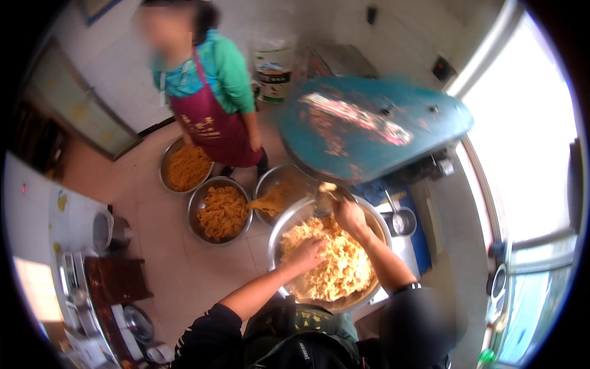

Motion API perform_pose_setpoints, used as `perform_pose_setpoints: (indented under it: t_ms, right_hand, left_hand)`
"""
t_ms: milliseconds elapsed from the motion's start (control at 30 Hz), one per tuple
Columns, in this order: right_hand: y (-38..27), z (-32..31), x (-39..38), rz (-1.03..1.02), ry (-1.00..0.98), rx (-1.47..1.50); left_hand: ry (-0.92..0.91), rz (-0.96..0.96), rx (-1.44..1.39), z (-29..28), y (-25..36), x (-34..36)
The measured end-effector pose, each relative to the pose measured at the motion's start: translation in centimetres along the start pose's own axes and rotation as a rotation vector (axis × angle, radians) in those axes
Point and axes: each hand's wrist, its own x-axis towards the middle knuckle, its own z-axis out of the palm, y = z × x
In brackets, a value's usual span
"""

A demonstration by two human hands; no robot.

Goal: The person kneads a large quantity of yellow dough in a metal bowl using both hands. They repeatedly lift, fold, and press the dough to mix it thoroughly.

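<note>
A large steel basin (276, 229) in front of me holds a heap of pale yellow, crumbly dough (339, 269). My left hand (305, 254) rests on the left part of the dough, its fingers reaching out over the crumbs. At the basin's far side, close to the teal machine (369, 120), my right hand (349, 216) has its fingers bent together. What they hold, if anything, does not show clearly. A small pale lump of dough (327, 186) sits just beyond that hand, at the machine's lower edge.
Two steel bowls of orange-yellow strips, one nearer (220, 214) and one farther (188, 167), stand on the floor, with another steel bowl (263, 184) beside the basin. A person in a maroon apron (212, 132) stands behind them. A small pan (402, 221) lies at right.
</note>
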Motion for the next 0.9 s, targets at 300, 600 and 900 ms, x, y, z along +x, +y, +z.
perform_pose_setpoints:
  t_ms: [300, 600, 900]
  right_hand:
    - [0.6, 3.0, 2.0, -0.133, 0.195, -0.011]
    - [1.3, 2.7, 4.2, -0.022, 0.098, -0.147]
    - [-0.1, 3.1, 4.4, -0.094, 0.173, -0.088]
  left_hand:
    - [0.036, 0.045, 0.006, -1.4, 1.1, -1.2]
    - [-0.018, 0.022, 0.184, -0.8, 1.3, -0.8]
    - [0.046, 0.210, 0.311, 0.9, 0.0, -1.4]
